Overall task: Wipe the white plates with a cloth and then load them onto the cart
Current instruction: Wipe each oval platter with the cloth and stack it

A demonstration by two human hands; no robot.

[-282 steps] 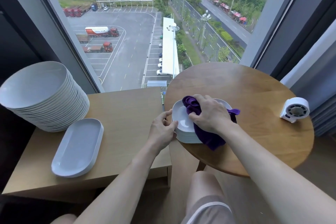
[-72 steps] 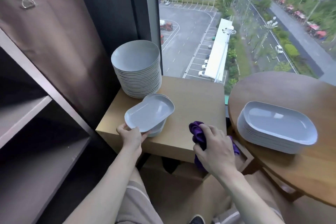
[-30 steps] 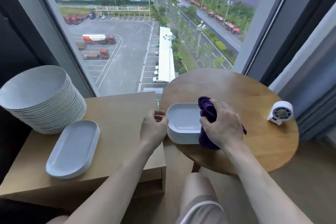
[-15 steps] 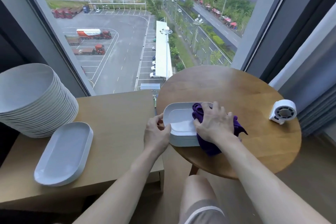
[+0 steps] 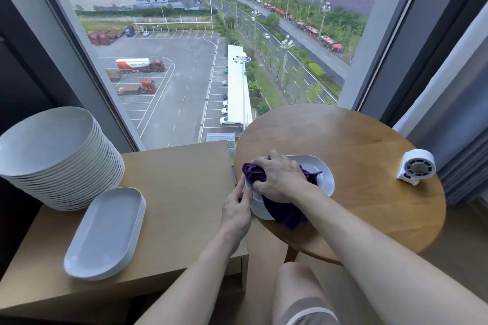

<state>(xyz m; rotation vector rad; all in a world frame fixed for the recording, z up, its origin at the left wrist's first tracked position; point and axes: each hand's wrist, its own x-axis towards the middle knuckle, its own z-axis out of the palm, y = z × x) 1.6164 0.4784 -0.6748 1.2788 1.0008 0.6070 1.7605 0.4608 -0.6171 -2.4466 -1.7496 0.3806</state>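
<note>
Head view: the right hand [image 5: 280, 179] is closed round a bunched purple cloth [image 5: 286, 212] and presses it onto the top plate of a stack of white oval plates [image 5: 324, 179]. The stack sits at the near left edge of the round wooden bench [image 5: 356, 150]. The loose end of the cloth hangs over the near rim of the stack.

The left hand [image 5: 236, 208] has its fingers fairly straight and laid against the left side of the stack. It holds nothing, and seems to be bracing the stack so that it does not slide or turn under the rubbing. This looks like the wiping step, with loading yet to come. No cart is in view.

One cloth is in use. The stack under it holds several plates, but the hands cover too much for a count.

On the rectangular wooden bench [image 5: 179, 182] to the left stands one tall stack of round white plates [image 5: 52, 155], roughly twenty by their rims. Beside it, near the front edge, lies a white oval plate [image 5: 105, 229], with possibly a second one under it. These were probably set apart as already wiped.

One small white fan [image 5: 417, 169] stands at the far right of the round bench, well apart from the plates.
</note>
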